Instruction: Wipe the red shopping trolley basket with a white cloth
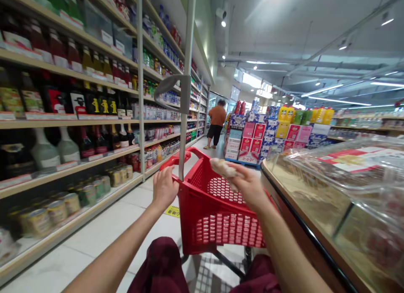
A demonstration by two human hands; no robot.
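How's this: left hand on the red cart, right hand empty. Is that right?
Not quite: the right hand is not empty; the head view shows it holding a crumpled white wad. The left hand is on the red cart, as you said.

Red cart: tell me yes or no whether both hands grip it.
No, the left hand grips the red cart, but the right hand holds a white wad.

White tiled floor [101,230] under a red cart [189,223]
Left of the cart, shelves [63,124] carry bottles [58,50], with cans [90,194] lowest.
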